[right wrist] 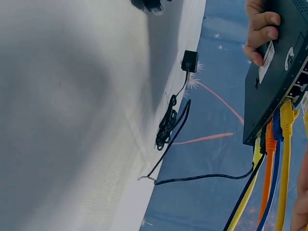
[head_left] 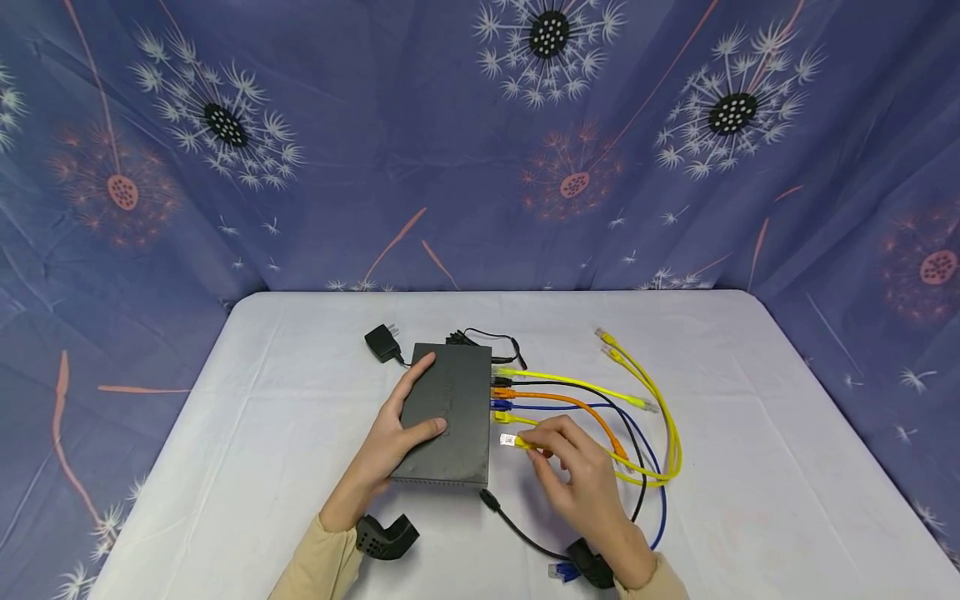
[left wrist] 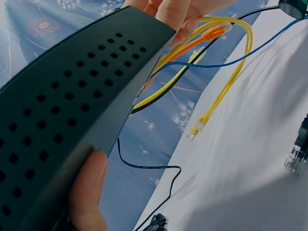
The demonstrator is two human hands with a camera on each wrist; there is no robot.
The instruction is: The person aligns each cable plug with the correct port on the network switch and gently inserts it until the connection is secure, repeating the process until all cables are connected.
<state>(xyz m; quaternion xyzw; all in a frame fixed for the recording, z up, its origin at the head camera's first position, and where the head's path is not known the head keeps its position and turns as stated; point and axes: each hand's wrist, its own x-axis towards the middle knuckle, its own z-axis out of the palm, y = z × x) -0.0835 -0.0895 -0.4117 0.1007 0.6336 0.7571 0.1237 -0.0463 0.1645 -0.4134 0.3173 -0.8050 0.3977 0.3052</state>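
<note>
My left hand (head_left: pixel 390 437) grips a black network switch (head_left: pixel 465 400), thumb on the top face, with some fingers (right wrist: pixel 264 36) curled against its underside in the right wrist view. The switch is raised and tilted, its row of ports facing right. Light yellow, black, orange (right wrist: pixel 270 154), blue (right wrist: pixel 277 127) and yellow (right wrist: pixel 287 115) network cables are plugged in side by side. In my right hand (head_left: pixel 581 471), thumb and fingertips pinch a yellow network cable plug (head_left: pixel 519 442), its clear tip pointing at the switch just below the plugged yellow one. Open ports (right wrist: pixel 299 84) show beside that cable.
A black power adapter (head_left: pixel 382 342) lies behind the switch with its bundled cord (right wrist: pixel 166 126). Loose yellow cable ends (head_left: pixel 609 346) lie at the back right. A black cable plug (head_left: pixel 490 500) and a blue plug (head_left: pixel 564 572) lie near the front.
</note>
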